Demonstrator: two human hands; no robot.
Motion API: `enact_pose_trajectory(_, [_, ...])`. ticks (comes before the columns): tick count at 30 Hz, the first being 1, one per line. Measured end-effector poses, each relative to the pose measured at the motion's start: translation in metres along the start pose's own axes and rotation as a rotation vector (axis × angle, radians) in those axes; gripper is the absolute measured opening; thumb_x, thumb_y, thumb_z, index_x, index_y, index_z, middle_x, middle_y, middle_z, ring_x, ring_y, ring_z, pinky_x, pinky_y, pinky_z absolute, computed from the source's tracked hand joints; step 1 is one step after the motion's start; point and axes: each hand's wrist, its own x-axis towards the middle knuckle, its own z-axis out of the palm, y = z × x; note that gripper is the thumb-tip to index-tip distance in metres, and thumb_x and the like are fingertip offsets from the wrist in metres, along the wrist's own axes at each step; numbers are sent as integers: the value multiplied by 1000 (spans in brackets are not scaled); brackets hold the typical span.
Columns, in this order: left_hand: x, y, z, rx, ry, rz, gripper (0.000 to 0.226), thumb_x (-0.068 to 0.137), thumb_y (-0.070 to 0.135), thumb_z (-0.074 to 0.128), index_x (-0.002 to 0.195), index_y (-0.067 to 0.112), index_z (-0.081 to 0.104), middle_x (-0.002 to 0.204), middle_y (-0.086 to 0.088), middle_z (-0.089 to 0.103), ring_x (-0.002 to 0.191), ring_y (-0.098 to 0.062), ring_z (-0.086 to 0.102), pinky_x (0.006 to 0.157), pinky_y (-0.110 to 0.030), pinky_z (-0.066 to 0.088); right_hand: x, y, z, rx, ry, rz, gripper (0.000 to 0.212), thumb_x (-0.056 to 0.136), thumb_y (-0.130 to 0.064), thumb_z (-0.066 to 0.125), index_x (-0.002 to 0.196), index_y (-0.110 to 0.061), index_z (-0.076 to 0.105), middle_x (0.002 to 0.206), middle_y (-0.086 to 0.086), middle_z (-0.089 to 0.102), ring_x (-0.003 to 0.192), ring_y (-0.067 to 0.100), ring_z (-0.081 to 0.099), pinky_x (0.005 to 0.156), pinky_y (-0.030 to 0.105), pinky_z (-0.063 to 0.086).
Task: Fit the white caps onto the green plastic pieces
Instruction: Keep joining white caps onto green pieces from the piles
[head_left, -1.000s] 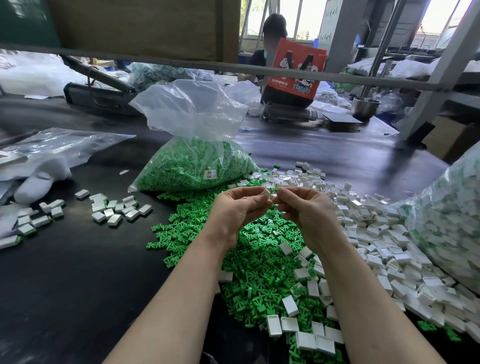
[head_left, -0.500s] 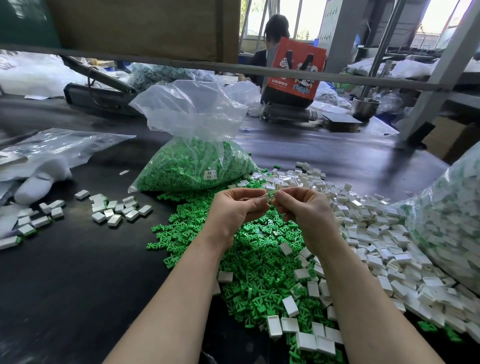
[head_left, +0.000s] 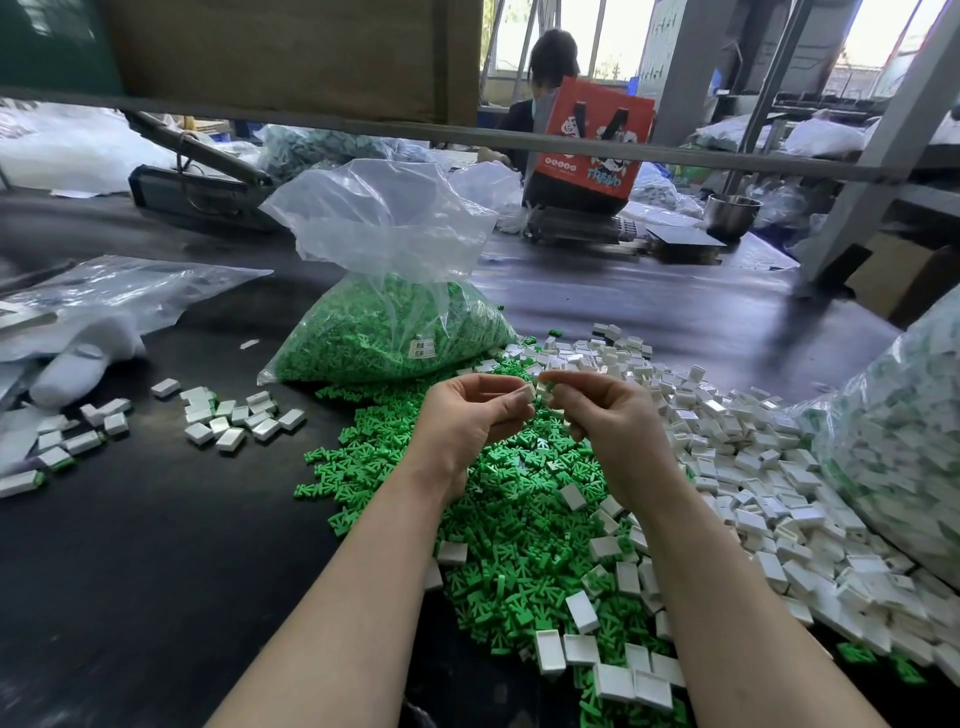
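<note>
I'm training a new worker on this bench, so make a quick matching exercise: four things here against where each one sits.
Things:
1. clear bag of green pieces
2. loose white caps pile
3. small group of capped pieces
4. red printed bag

Places:
A. far side, by the other person
B. left of the hands
C. right of the hands
D. straight beyond the hands

Pairs: 1-D, 2-C, 3-B, 4-A

A dark, glossy counter (head_left: 130, 571) is seen stretching away across the room. Overhead, a brown board (head_left: 280, 52) is carried on a grey metal rail (head_left: 571, 145), which is met at the right by a slanted grey post (head_left: 883, 150). Bright daylight is let in through windows (head_left: 597, 36) at the back (their panes are blown out to white). A person (head_left: 540, 83) is seated behind a red bag (head_left: 592, 140). A steel bowl (head_left: 732, 213) is set further right.
</note>
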Motion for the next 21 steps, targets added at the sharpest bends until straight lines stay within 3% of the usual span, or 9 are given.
enact_pose_trajectory(4, [0,0,-2,-1,2,9,25,66,12,79,89,6,72,81,-10,75,75,-18,72,68,-23,59,0,0,1,12,-1,1,19,89,-1,65,104,-8,74,75,-5,73,56,-2,58,54,13,45])
enact_pose_trajectory(7, [0,0,-1,29,3,9,17,73,7,78,89,6,73,82,-11,75,76,-17,72,68,-23,59,0,1,2,23,22,25,12,82,-6,75,93,-12,75,71,0,73,52,1,55,50,16,44])
enact_pose_trajectory(10, [0,1,-1,24,2,14,22,66,12,79,88,7,74,83,-11,76,77,-18,72,69,-24,60,0,2,0,21,43,35,7,79,-10,78,86,-11,76,72,5,73,52,4,56,48,17,44])
enact_pose_trajectory(16, [1,1,-3,17,-1,23,24,61,16,80,84,10,76,83,-12,76,76,-18,72,67,-23,59,0,3,1,-75,12,30,8,81,-14,77,84,-7,74,71,6,73,53,4,58,47,16,43])
enact_pose_trajectory(21, [1,0,-5,99,-18,51,12,76,2,75,88,7,75,81,-11,76,74,-17,72,67,-22,58,1,3,1,-176,-46,5,9,84,-11,76,75,-13,73,64,0,71,50,-1,58,47,11,42])
